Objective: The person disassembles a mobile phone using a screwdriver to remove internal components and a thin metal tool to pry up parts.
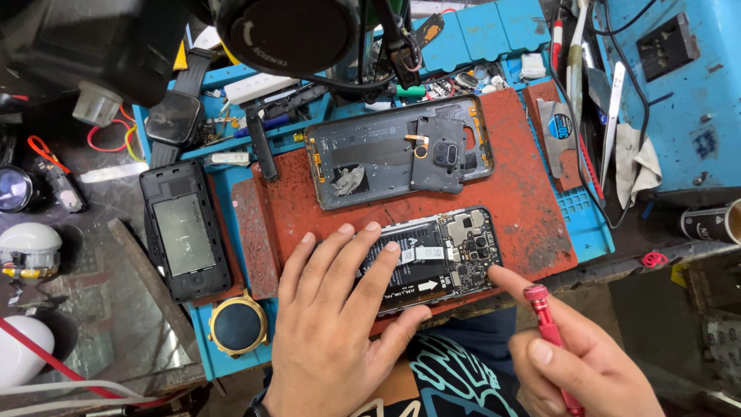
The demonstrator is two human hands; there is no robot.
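Rust-red and worn, the work mat (532, 177) covers the middle of the blue bench (695, 100) and carries both halves of a dismantled phone. The grey back cover (386, 154) lies at the mat's far side, inner face up, with its camera plate toward the right. Nearer the person, the opened phone (440, 259) lies at a slight slant, battery and circuit board exposed. The left hand (332, 324) rests flat on it, fingers spread and extended over the battery end, thumb pressed against the near edge, pinning it rather than gripping. The right hand (579, 363) is curled around a red screwdriver (549, 332), handle top pointing up, while its index finger stretches out to touch the phone's lower right corner; the tool's tip is hidden, so where it points cannot be told. Left of the mat lies a black device with a grey screen (184, 235), and just below that a round gold-rimmed watch case (237, 327).
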